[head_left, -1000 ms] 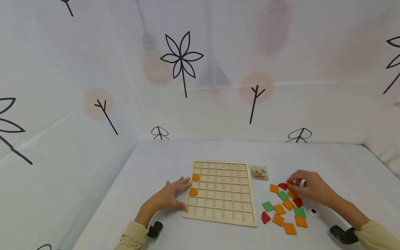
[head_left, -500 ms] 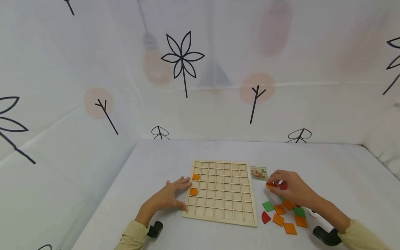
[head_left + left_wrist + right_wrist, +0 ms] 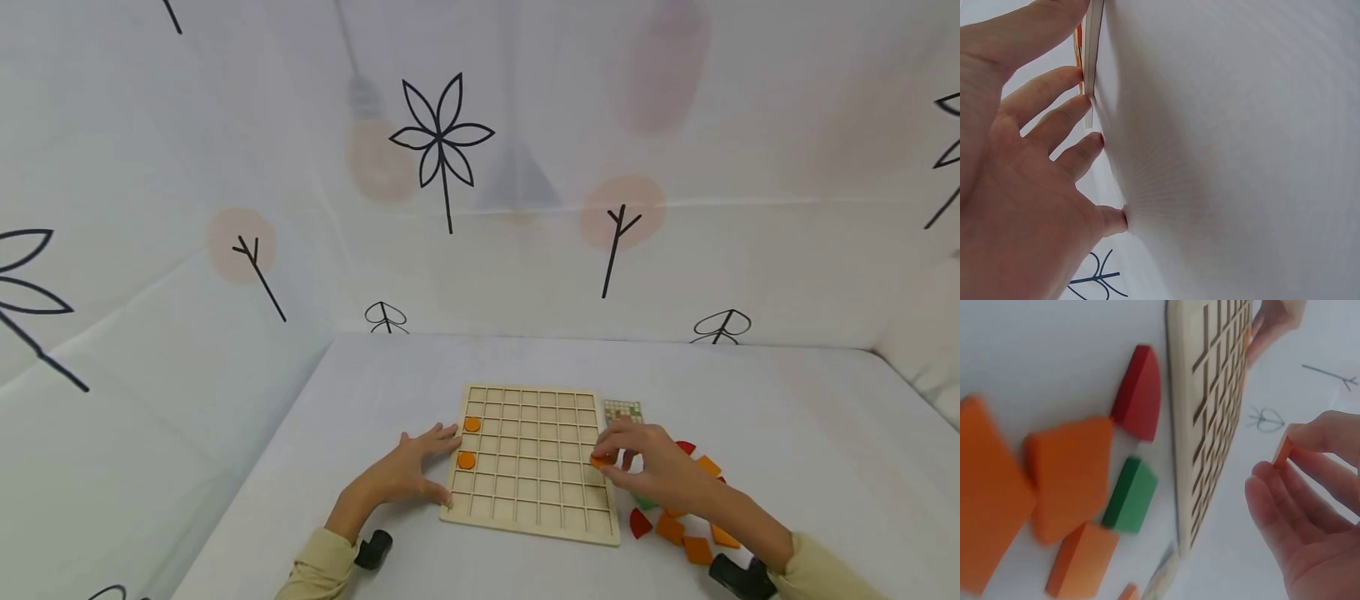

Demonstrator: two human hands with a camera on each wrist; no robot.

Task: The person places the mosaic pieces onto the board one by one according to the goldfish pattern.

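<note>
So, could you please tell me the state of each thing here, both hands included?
Grid board: flat on the table.
Far orange disc: set in the leftmost column.
Near orange disc: same column.
Left hand: fingers spread, touching the board's left edge.
Right hand: pinching an orange piece.
Orange piece: held up, not placed.
Patterned card: partly behind the right hand.
Nearest red wedge: loose on the table.
Nearest orange tile: loose.
Green piece: loose.
</note>
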